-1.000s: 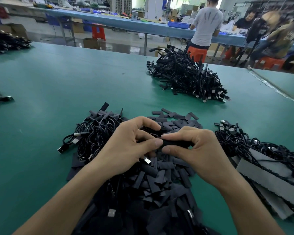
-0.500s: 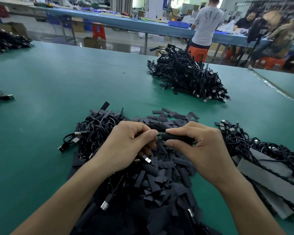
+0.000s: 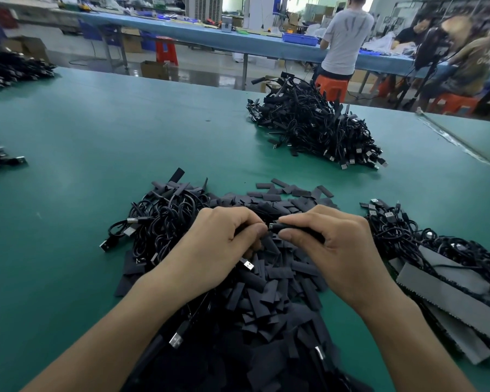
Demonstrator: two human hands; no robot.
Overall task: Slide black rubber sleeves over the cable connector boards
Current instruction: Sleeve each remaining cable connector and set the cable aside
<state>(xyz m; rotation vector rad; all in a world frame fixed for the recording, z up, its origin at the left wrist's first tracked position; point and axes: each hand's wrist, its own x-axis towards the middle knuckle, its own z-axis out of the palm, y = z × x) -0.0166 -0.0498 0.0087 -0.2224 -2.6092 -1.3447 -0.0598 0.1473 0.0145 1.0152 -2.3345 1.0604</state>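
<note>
Hands are held close together, low over the heap: left hand [image 3: 215, 250] curled, thumb and forefinger pinched on a cable [image 3: 248, 264] whose USB plug is seen hanging beneath the palm; right hand [image 3: 340, 250] curled round one black rubber sleeve [image 3: 297, 228]. Connector board [image 3: 272, 226]: seen as a small tip at the sleeve's mouth, between the two hands. Loose sleeves [image 3: 266, 292] are heaped beneath on the green bench [image 3: 96, 137]. Left cable bundle [image 3: 164, 219] and right cable bundle [image 3: 408, 236] are laid either side; grey strips [image 3: 447, 292] are stacked by the latter. Far cable pile [image 3: 314, 125] is set well apart, beyond.
</note>
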